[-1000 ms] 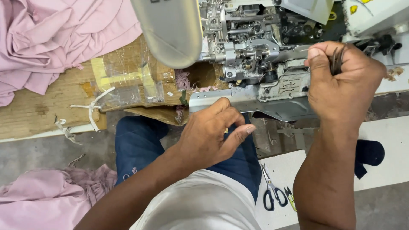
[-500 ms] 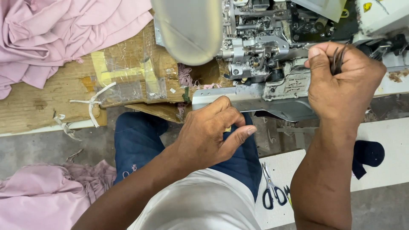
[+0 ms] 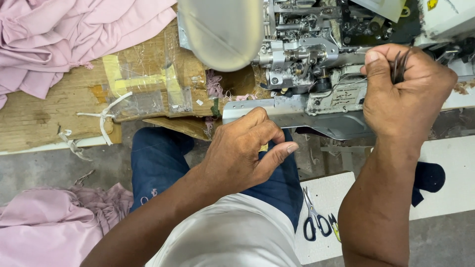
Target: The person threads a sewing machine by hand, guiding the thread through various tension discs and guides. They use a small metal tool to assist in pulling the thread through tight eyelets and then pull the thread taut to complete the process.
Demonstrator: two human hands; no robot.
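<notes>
My right hand [image 3: 408, 94] is clenched around a thin dark metal tool, tweezers [image 3: 398, 66] by the look of them, held up against the open front of a grey sewing machine [image 3: 307, 54]. My left hand [image 3: 245, 153] hovers below the machine's metal plate [image 3: 257, 111], fingers curled and thumb out, holding nothing that I can see. It is just above my blue-trousered knee [image 3: 158, 158].
Pink cloth [image 3: 64, 39] is heaped at the top left, and more pink cloth [image 3: 54, 222] lies on the floor at the lower left. A taped wooden board [image 3: 54, 109] carries white thread scraps. Black-handled scissors [image 3: 314, 220] rest on a white surface [image 3: 455, 168] at the lower right.
The view has shifted slightly, so the machine sits further right in the frame. Both hands keep almost the same pose; my left hand's fingers have curled a little more.
</notes>
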